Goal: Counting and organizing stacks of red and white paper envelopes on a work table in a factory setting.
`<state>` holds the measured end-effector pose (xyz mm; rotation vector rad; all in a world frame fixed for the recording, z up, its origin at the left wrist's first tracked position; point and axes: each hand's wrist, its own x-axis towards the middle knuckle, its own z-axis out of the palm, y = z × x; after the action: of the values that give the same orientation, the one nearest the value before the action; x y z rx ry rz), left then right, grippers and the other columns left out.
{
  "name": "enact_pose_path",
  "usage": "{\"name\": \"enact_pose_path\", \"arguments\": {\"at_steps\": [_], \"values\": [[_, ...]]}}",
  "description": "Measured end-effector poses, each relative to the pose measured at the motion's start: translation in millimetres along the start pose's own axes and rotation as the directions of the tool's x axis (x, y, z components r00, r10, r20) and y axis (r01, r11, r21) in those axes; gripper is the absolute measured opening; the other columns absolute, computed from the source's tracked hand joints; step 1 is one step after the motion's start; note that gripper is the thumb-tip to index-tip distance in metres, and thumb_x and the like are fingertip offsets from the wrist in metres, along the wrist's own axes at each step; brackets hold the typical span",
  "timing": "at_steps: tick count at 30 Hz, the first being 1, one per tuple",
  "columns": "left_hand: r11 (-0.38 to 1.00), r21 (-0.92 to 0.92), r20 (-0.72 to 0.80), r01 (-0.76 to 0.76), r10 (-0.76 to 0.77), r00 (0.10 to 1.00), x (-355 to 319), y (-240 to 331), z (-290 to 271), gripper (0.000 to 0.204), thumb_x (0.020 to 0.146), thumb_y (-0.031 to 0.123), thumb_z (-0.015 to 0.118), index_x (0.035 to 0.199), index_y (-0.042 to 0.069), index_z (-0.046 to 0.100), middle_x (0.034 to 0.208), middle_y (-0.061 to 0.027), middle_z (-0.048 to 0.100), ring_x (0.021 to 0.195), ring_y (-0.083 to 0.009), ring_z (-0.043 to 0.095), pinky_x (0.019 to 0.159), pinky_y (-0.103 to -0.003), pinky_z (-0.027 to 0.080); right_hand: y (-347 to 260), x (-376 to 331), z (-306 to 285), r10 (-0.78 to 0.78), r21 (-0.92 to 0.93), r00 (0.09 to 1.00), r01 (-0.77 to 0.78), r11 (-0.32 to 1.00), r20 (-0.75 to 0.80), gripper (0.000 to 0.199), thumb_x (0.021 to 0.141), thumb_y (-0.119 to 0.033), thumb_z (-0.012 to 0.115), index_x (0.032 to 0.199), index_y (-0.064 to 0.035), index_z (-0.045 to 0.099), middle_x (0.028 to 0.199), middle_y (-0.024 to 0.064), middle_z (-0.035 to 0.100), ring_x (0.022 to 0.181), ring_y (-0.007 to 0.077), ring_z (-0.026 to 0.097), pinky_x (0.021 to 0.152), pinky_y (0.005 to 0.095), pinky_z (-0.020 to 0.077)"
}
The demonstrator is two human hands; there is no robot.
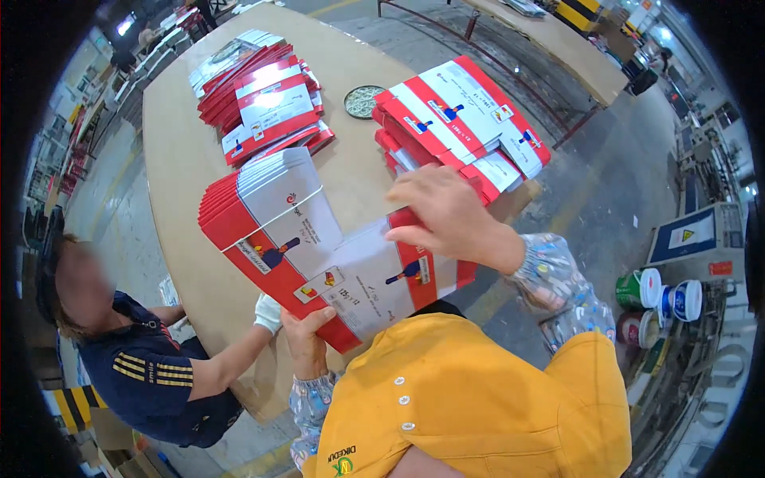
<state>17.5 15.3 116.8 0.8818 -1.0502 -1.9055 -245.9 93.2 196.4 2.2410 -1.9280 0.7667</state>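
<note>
— Red-and-white printed card: position?
— Tilted between the hands, above the near edge of the brown table. Number of layers: cannot tell.
— Hands?
— Left hand, 7 o'clock on the card: closed on the low corner, thumb on its face, fingers hidden behind; probably bearing the weight there. Right hand, 1 o'clock: half open, arched over the far edge, thumb spread. Likely steadying it; firm grip or light touch, cannot tell.
— Just beyond?
— Strapped bundle, 10 o'clock, edges fanned; its white band presumably holds the pieces together. Co-worker's gloved hand, 8 o'clock, near the left hand.
— Farther out?
— Loose-looking heap at 11, squared pile at 1, round tin at 12 between them, perhaps for easy reach. Lidded tubs, 3 o'clock, off the table.
</note>
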Motion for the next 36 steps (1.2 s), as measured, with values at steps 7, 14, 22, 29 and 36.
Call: {"name": "enact_pose_path", "arguments": {"at_steps": [7,14,22,29,36], "values": [[0.987,-0.161,-0.052,-0.026,0.018,0.998,16,9,29,0.073,0.06,-0.006,0.067,0.128,0.002,0.044,0.114,-0.0101,0.059,0.103,-0.0264,0.059,0.092,-0.038,0.048,57,-98,-54,0.615,0.561,0.503,-0.276,0.78,-0.607,0.036,0.083,-0.018,0.068,0.113,-0.0052,0.053,0.11,0.0068,0.057,0.102,0.0162,0.054,0.089,0.0295,0.0424],[0.928,-0.33,0.05,0.171,-0.164,0.985,46,-10,93,0.055,0.068,-0.007,0.064,0.12,0.001,0.052,0.11,-0.0104,0.063,0.098,-0.025,0.063,0.088,-0.038,0.052,97,-166,-57,0.784,0.975,0.62,-0.159,0.156,-0.024,0.053,0.094,-0.049,0.045,0.119,-0.0024,0.05,0.108,0.0056,0.058,0.098,0.0103,0.054,0.088,0.0262,0.0428],[0.972,-0.075,0.182,0.221,-0.204,0.962,71,-16,163,0.044,0.069,-0.004,0.066,0.111,-0.002,0.055,0.099,-0.0122,0.066,0.082,-0.0212,0.067,0.076,-0.034,0.057,151,-196,-80,0.689,0.942,0.666,-0.329,-0.07,0.284,0.046,0.09,-0.033,0.057,0.121,0.0003,0.052,0.104,0.007,0.065,0.087,0.0084,0.066,0.063,0.0192,0.054],[0.983,0.158,0.258,0.094,-0.133,0.957,96,-14,200,0.045,0.082,0.017,0.072,0.118,-0.001,0.052,0.103,-0.0098,0.065,0.084,-0.0165,0.065,0.075,-0.031,0.055,161,-190,-85,0.73,0.93,0.624,-0.366,-0.041,0.277,0.039,0.089,-0.021,0.059,0.121,0.0012,0.053,0.104,0.0084,0.066,0.088,0.0109,0.066,0.074,0.0251,0.0551],[0.989,0.064,0.281,0.132,-0.145,0.949,112,-27,234,0.045,0.091,0.031,0.061,0.123,0.001,0.05,0.111,-0.0077,0.062,0.094,-0.0128,0.062,0.08,-0.028,0.052,190,-187,-119,0.75,0.93,0.624,-0.365,0.03,0.221,0.038,0.09,-0.02,0.059,0.12,0.002,0.055,0.101,0.0079,0.067,0.082,0.0099,0.067,0.069,0.0237,0.0555]]}}
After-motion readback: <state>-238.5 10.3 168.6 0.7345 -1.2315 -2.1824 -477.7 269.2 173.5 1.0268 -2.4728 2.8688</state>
